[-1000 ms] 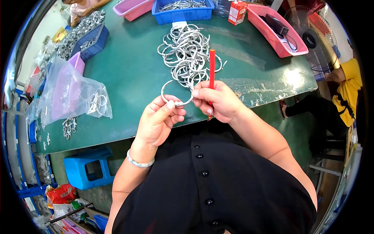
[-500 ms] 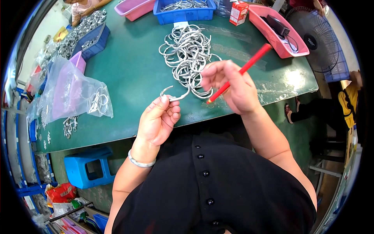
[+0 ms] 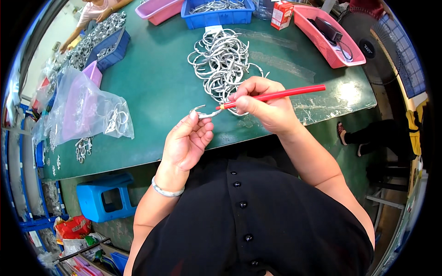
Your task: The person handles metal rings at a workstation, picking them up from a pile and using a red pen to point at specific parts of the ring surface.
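Between the thumb and fingers of my left hand [image 3: 185, 143] is an open silver metal ring [image 3: 210, 115], shaped like a bangle with a gap. My right hand [image 3: 272, 110] grips a red pencil [image 3: 301, 90], held nearly level. The pencil's tip is at the right side of the ring; whether it touches cannot be made out. Just beyond both hands lies a heap of similar silver rings [image 3: 223, 57] on the green table [image 3: 156, 73]. My right fingers partly cover the heap's near right edge.
Clear plastic bags [image 3: 87, 106] lie at the left. Behind are a blue bin [image 3: 216, 19], pink baskets [image 3: 329, 48] and a red carton [image 3: 282, 16]. A fan [image 3: 368, 46] stands at right. Another person [image 3: 94, 14] works far left. A blue stool [image 3: 103, 198] stands below the table.
My right hand has turned and moved slightly left, bringing the pencil from steeply slanted to nearly level, its tip now at the ring. The left hand stays put. The far-left person's arm has reached outward.
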Tool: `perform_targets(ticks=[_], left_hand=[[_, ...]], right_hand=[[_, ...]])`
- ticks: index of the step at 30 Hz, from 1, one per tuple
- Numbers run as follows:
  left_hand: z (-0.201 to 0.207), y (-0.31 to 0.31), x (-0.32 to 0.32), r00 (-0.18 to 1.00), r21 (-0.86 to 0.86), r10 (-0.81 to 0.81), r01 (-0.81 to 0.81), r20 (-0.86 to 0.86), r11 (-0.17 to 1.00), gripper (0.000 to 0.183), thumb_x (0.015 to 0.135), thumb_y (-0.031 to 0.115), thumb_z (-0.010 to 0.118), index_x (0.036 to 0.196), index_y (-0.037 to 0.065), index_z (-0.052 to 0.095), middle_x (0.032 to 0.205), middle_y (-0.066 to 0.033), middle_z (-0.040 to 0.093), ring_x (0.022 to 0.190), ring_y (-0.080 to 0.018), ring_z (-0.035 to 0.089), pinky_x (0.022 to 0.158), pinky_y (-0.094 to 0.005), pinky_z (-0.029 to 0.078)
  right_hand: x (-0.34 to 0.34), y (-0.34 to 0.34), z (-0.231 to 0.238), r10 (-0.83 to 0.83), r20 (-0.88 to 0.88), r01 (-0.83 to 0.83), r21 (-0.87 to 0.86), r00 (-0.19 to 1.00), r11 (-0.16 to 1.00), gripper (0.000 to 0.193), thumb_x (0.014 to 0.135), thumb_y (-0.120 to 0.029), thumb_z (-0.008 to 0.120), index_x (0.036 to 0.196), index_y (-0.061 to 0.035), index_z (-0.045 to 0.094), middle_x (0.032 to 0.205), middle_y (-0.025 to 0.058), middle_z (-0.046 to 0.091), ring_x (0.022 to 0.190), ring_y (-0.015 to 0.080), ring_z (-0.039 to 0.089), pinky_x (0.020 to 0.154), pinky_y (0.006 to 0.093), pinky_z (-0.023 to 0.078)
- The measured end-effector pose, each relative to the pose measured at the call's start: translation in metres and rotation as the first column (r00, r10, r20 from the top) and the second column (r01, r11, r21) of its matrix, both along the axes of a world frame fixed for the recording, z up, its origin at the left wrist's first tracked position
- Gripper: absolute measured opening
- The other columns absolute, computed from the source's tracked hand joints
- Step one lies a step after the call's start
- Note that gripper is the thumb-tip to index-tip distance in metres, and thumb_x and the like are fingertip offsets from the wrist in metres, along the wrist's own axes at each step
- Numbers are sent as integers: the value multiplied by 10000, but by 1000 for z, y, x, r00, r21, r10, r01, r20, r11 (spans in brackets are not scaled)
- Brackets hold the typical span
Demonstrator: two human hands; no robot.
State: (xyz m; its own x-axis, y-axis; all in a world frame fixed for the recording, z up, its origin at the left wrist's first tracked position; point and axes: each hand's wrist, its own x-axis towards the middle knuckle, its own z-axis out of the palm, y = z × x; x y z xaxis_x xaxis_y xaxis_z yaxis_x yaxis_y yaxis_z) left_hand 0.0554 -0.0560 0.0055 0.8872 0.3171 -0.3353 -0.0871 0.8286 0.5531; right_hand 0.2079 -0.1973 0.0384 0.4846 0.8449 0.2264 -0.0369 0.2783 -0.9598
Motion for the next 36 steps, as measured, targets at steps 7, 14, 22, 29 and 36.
perform_targets(ticks=[7, 14, 22, 29, 36], left_hand=[[-4, 4, -1, 1000, -99, 13, -11, 22, 995, 168, 893, 179, 480, 920, 20, 526, 832, -94, 589, 722, -147, 586, 626, -242, 506], [-4, 7, -1, 990, -195, -4, 31, 138, 980, 202, 909, 194, 446, 911, 4, 517, 844, -92, 529, 734, -147, 548, 637, -243, 495], [-5, 10, -4, 979, -261, -17, 71, 203, 963, 222, 912, 206, 441, 933, 2, 525, 844, -99, 561, 720, -153, 556, 627, -250, 487], [-6, 7, -4, 972, -197, -62, 108, 226, 974, 226, 910, 203, 442, 963, 5, 537, 882, -114, 608, 769, -170, 602, 666, -267, 512], [7, -1, -9, 987, -96, -65, 80, 147, 992, 277, 919, 225, 418, 999, -15, 530, 895, -117, 613, 789, -192, 610, 693, -291, 518]], right_hand=[[-6, 8, -8, -115, 94, 103, 118, 989, 988, 138, 768, -83, 638, 720, -23, 523, 687, 2, 547, 657, 53, 501, 576, 198, 402], [-2, 9, -12, -62, 3, 60, 177, 998, 982, 199, 867, -163, 508, 739, -11, 522, 680, 26, 523, 644, 89, 514, 639, 250, 421], [-1, 12, -18, -122, 460, 68, 133, 879, 989, 207, 791, -101, 613, 985, -30, 604, 988, 93, 613, 887, 182, 576, 774, 274, 447], [-3, 22, -28, -141, 570, 39, 187, 809, 982, 189, 704, 3, 643, 886, -46, 632, 895, 103, 618, 816, 216, 592, 759, 299, 454], [-7, 18, -34, -38, 149, 28, 71, 988, 997, 134, 741, 13, 634, 874, -7, 630, 890, 74, 624, 842, 123, 574, 754, 246, 446]])
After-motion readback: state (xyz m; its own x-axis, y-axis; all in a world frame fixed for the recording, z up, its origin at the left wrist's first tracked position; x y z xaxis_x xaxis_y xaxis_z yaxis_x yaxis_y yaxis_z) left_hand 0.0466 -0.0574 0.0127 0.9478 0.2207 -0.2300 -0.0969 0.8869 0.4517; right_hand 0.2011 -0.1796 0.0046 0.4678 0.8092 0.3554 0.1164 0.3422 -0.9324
